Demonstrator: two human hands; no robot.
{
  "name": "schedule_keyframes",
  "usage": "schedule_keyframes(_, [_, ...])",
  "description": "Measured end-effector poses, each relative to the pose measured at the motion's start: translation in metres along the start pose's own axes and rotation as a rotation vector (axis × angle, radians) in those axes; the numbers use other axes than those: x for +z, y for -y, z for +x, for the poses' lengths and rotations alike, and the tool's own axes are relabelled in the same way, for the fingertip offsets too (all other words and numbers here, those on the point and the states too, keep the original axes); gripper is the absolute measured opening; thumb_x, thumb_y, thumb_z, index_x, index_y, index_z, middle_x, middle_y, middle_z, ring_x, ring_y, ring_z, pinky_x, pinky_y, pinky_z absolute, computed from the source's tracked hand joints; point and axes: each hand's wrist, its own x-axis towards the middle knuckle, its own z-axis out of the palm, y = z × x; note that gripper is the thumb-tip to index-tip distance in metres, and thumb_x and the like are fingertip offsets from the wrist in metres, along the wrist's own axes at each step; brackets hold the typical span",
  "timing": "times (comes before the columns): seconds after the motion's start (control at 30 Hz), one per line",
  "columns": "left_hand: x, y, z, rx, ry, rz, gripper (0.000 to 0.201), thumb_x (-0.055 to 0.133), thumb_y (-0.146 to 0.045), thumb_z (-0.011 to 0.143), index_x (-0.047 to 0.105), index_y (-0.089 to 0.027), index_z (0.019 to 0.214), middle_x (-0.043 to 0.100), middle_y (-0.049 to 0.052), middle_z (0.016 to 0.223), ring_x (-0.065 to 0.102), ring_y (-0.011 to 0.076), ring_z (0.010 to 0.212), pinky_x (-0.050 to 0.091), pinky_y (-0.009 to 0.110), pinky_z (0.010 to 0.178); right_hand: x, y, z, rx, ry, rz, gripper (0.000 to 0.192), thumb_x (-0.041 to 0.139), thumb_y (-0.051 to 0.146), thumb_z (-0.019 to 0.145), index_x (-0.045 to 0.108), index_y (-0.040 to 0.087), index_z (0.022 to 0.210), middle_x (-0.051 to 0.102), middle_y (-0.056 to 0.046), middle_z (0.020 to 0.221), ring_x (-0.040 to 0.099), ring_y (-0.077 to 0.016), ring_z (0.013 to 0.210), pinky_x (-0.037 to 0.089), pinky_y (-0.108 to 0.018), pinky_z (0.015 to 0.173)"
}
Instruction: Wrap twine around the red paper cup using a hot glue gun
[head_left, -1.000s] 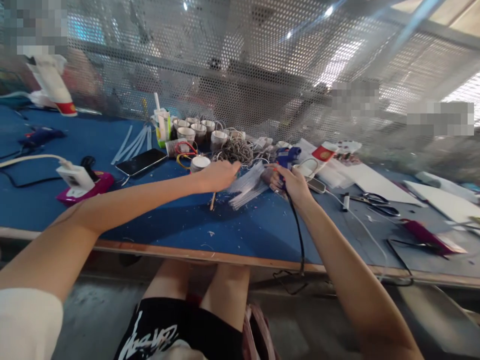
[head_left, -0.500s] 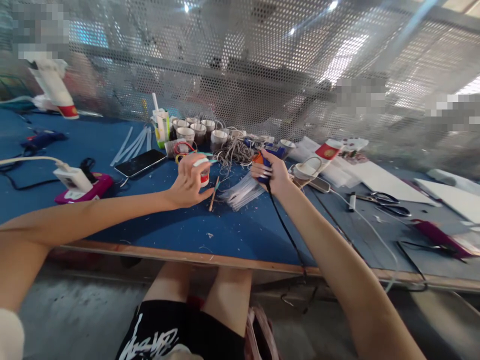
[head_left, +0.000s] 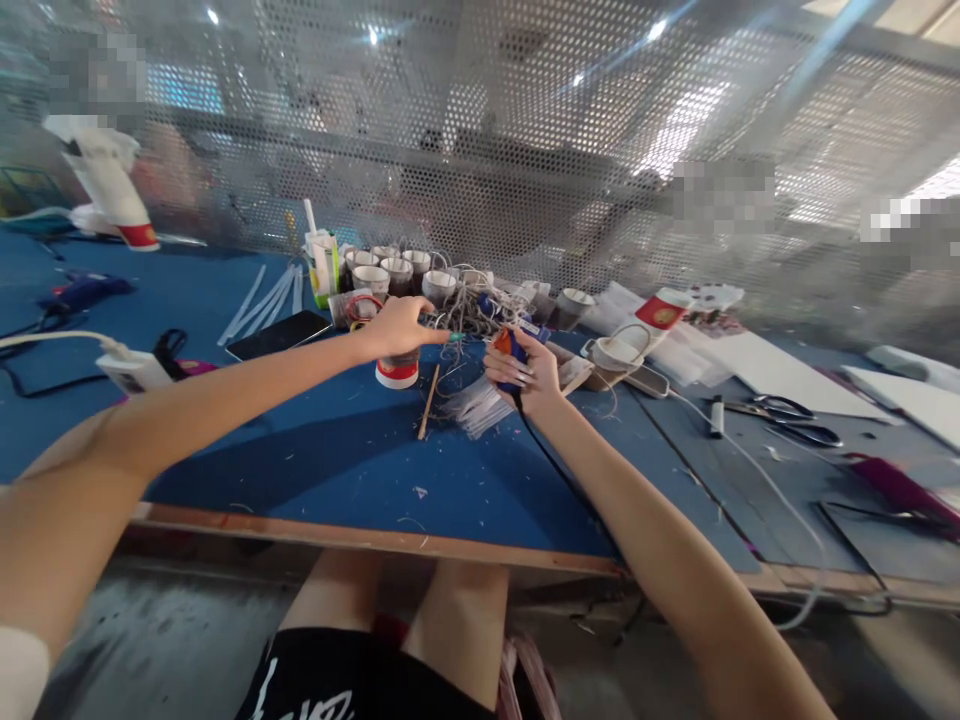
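Observation:
My right hand (head_left: 525, 370) is wrapped around a blue glue gun (head_left: 532, 328) with an orange trigger, and its black cord trails down toward the table edge. My left hand (head_left: 405, 325) is above and just behind a cup with a red and white base (head_left: 396, 374). Its thumb and a finger are stretched apart to the right, near a tangle of grey cord (head_left: 476, 300); its other fingers are partly hidden. A thin wooden stick (head_left: 429, 402) lies between the hands. Beside it is a bundle of clear glue sticks (head_left: 484, 405).
Several cord-wrapped cups (head_left: 371, 279) stand at the back near a perforated metal screen (head_left: 450, 130). A phone (head_left: 279, 335) and power strip (head_left: 199, 368) lie left. To the right are a small basket (head_left: 619, 350), scissors (head_left: 795, 415) and white boards (head_left: 795, 372).
My left hand has opened out and moved slightly right, uncovering more of the cup below it. My right hand has moved a little left and lower with the glue gun.

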Motion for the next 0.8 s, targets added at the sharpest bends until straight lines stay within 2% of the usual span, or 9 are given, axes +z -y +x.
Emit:
schedule_keyframes(0.1, [0.000, -0.015, 0.030, -0.026, 0.166, -0.210, 0.024, 0.077, -0.028, 0.072, 0.073, -0.013, 0.089, 0.074, 0.011, 0.087, 0.068, 0.0230, 0.088, 0.051, 0.035, 0.082, 0.001, 0.001, -0.004, -0.011, -0.002, -0.014, 0.029, 0.037, 0.038, 0.092, 0.046, 0.023, 0.070, 0.016, 0.010, 0.049, 0.002, -0.0114, 0.046, 0.018, -0.023, 0.042])
schedule_keyframes(0.2, [0.002, -0.024, 0.042, -0.017, 0.199, -0.290, 0.007, 0.073, -0.020, 0.074, 0.074, -0.013, 0.076, 0.073, 0.007, 0.074, 0.065, 0.0168, 0.074, 0.050, 0.032, 0.076, -0.001, 0.004, -0.007, -0.008, -0.007, 0.036, 0.029, 0.033, 0.033, 0.092, 0.045, 0.022, 0.067, 0.015, 0.010, 0.048, 0.001, -0.0119, 0.047, 0.017, -0.022, 0.043])
schedule_keyframes(0.33, [-0.006, -0.020, 0.047, -0.019, 0.222, -0.271, 0.005, 0.070, -0.013, 0.073, 0.072, -0.013, 0.068, 0.069, 0.004, 0.065, 0.061, 0.0144, 0.066, 0.048, 0.030, 0.072, -0.012, 0.007, -0.006, -0.077, -0.029, 0.119, 0.032, 0.036, 0.030, 0.092, 0.038, 0.022, 0.060, 0.013, 0.009, 0.047, 0.001, -0.0116, 0.048, 0.019, -0.021, 0.043])
schedule_keyframes(0.43, [-0.017, -0.008, 0.051, -0.008, 0.295, -0.155, 0.008, 0.069, -0.012, 0.070, 0.070, -0.014, 0.063, 0.066, 0.003, 0.060, 0.059, 0.0152, 0.064, 0.045, 0.029, 0.069, -0.025, 0.009, -0.006, -0.191, -0.059, 0.141, 0.035, 0.048, 0.034, 0.089, 0.036, 0.023, 0.058, 0.012, 0.010, 0.048, 0.003, -0.0102, 0.046, 0.023, -0.021, 0.042])
schedule_keyframes(0.53, [-0.023, -0.002, 0.052, 0.053, 0.323, -0.053, 0.007, 0.071, -0.016, 0.069, 0.069, -0.015, 0.062, 0.066, 0.003, 0.060, 0.058, 0.0156, 0.065, 0.041, 0.027, 0.067, -0.033, 0.010, -0.007, -0.254, -0.097, 0.232, 0.031, 0.055, 0.030, 0.085, 0.042, 0.022, 0.058, 0.012, 0.010, 0.048, 0.006, -0.0090, 0.044, 0.026, -0.020, 0.041])
schedule_keyframes(0.63, [-0.022, -0.009, 0.049, 0.151, 0.370, 0.066, 0.009, 0.073, -0.023, 0.071, 0.070, -0.016, 0.067, 0.068, 0.003, 0.065, 0.059, 0.0153, 0.068, 0.040, 0.026, 0.068, -0.034, 0.011, -0.008, -0.189, -0.127, 0.365, 0.026, 0.054, 0.025, 0.086, 0.048, 0.021, 0.061, 0.017, 0.010, 0.046, 0.011, -0.0079, 0.040, 0.029, -0.018, 0.039])
schedule_keyframes(0.8, [-0.018, -0.029, 0.045, 0.341, 0.570, 0.430, 0.018, 0.060, -0.026, 0.082, 0.073, -0.013, 0.083, 0.072, 0.008, 0.081, 0.061, 0.0172, 0.077, 0.040, 0.027, 0.073, -0.029, 0.011, -0.006, -0.031, -0.084, 0.644, 0.028, 0.046, 0.023, 0.090, 0.050, 0.019, 0.062, 0.023, 0.010, 0.041, 0.022, -0.0045, 0.034, 0.031, -0.013, 0.037])
